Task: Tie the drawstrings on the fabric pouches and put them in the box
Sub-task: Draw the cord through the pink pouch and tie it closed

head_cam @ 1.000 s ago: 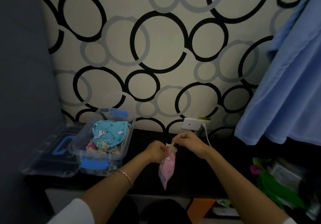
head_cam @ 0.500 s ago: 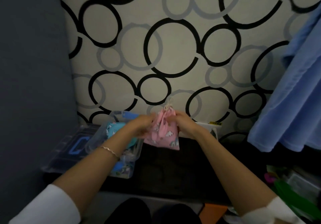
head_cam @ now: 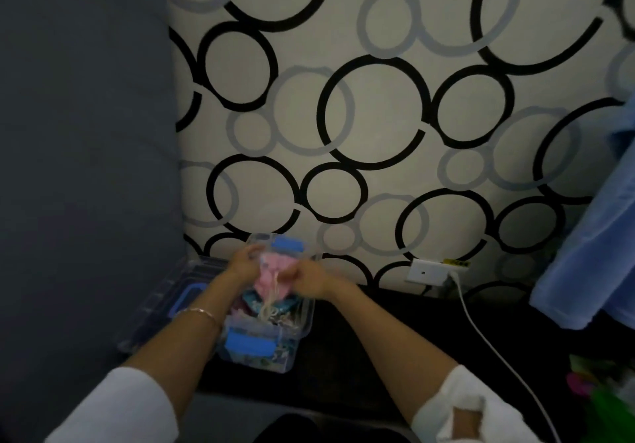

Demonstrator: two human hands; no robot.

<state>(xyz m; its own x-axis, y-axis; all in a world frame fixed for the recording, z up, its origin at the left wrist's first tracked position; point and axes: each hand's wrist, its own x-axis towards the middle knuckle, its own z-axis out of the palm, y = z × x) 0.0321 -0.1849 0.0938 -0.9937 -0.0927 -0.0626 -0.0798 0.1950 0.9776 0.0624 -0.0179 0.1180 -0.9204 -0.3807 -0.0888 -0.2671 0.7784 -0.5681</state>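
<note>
A pink fabric pouch [head_cam: 275, 276] with a pale drawstring hanging from it lies over the open top of a clear plastic box [head_cam: 264, 356] with blue latches. My left hand [head_cam: 242, 264] grips the pouch's left side. On the pouch's right side sits my right hand [head_cam: 311, 279], fingers closed on the fabric. Other pouches, one of them blue, show inside the box under the pink one. The frame is motion-blurred.
The box's clear lid with a blue handle [head_cam: 171, 301] lies just left of it on the dark tabletop [head_cam: 360, 339]. A white wall socket [head_cam: 426, 272] and its white cable [head_cam: 488, 339] are at the right. Blue cloth [head_cam: 591, 253] hangs far right. Green and pink items [head_cam: 601, 384] lie at the lower right.
Both hands carried the pink pouch left and down from in front of the wall onto the open box. The view has swung to the left.
</note>
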